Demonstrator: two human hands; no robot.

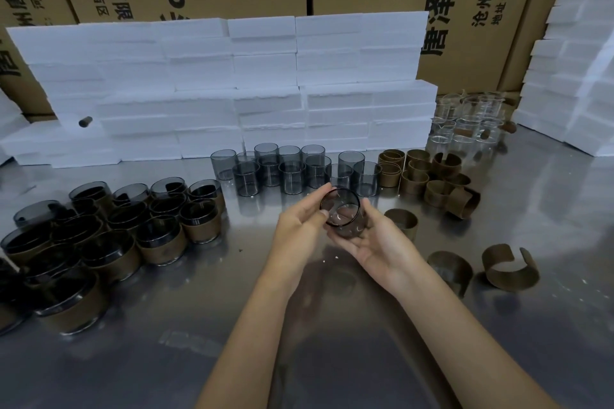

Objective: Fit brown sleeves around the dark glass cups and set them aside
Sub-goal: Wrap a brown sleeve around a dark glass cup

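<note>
Two hands hold one dark glass cup (pixel 342 212) above the desk (pixel 332 342); this cup is my landmark. The left hand (pixel 302 219) pinches its rim from the left side, and the right hand (pixel 368 242) cradles its body from below with fingers curled around it. The cup is tilted, its mouth turned toward the person, so its long axis points away and down. It has no sleeve yet. The nearest loose brown sleeve (pixel 402 221) stands on the desk just right of the cup, so the right hand is nearer to it; I judge the next move depends on this. More open sleeves (pixel 510 267) lie further right and nearer the person. Behind the cup stand the bare dark cups (pixel 292 168), and far left of it the finished sleeved cups (pixel 159 236). Nothing lies between cup and nearest sleeve.
</note>
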